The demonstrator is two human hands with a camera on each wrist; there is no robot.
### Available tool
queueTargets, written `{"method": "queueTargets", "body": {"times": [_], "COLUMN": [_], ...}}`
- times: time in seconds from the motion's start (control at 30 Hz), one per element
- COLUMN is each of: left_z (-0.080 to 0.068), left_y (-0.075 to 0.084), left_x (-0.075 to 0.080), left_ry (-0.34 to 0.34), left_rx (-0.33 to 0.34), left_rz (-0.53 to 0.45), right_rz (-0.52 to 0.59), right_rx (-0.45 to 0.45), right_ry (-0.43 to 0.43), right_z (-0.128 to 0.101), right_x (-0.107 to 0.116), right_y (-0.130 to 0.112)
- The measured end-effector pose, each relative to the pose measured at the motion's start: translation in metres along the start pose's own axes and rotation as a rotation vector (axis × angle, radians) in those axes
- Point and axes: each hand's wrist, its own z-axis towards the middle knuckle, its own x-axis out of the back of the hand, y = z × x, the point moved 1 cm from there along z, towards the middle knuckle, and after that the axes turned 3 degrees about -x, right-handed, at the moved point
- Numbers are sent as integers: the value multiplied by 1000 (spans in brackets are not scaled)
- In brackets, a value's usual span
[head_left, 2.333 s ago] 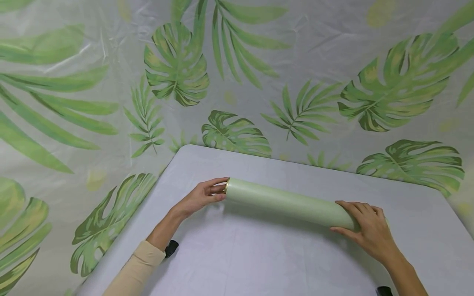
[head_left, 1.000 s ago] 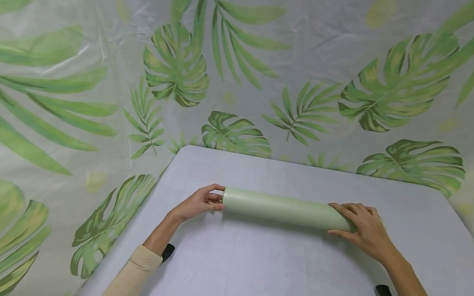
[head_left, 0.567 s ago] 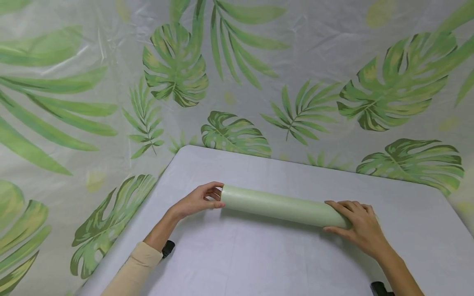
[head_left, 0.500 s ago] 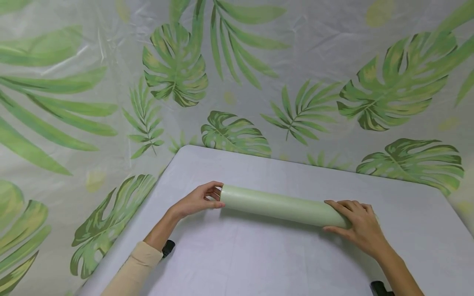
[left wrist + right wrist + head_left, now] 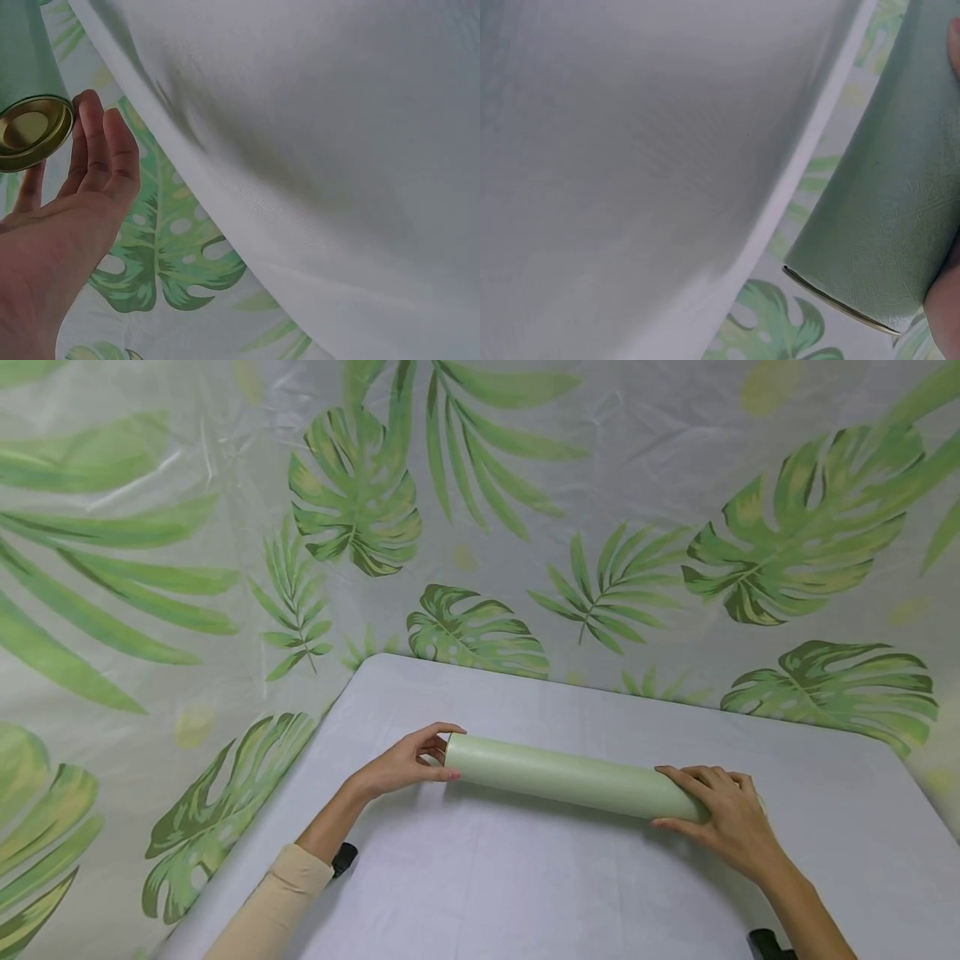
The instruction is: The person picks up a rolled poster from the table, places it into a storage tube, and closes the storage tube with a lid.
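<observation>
A long pale green tube [image 5: 555, 774] with a leathery surface is held crosswise above the white table, its right end lower in the head view. My left hand [image 5: 405, 763] pinches the left end, index finger over the top and thumb on the near side. In the left wrist view that end shows a recessed gold metal cap [image 5: 34, 131], with the fingers of the left hand [image 5: 71, 195] against its rim. My right hand [image 5: 727, 817] grips the tube near its right end. A thin gold rim [image 5: 840, 304] edges the tube in the right wrist view.
The white-covered table [image 5: 525, 893] spreads beneath both hands. Behind it hangs a pale sheet [image 5: 480, 485] printed with green leaves. Black wrist devices show by the left wrist [image 5: 343, 860] and right wrist [image 5: 767, 943].
Compared with 2.3 seconds ago, the tube and right hand have shifted slightly left, and its gold left end has turned from the head view. My left index finger now reaches further over the rim.
</observation>
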Motion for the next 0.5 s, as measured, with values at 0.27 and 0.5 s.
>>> {"method": "queueTargets", "body": {"times": [0.27, 0.5], "left_z": [3, 10], "left_y": [-2, -6], "left_x": [-2, -3], "left_ry": [33, 36], "left_rx": [-20, 2], "left_rz": [-15, 17], "right_rz": [7, 27], "right_rx": [-4, -52], "right_ry": [-6, -33], "right_z": [0, 4], "right_x": [0, -3], "right_y": [0, 3]}}
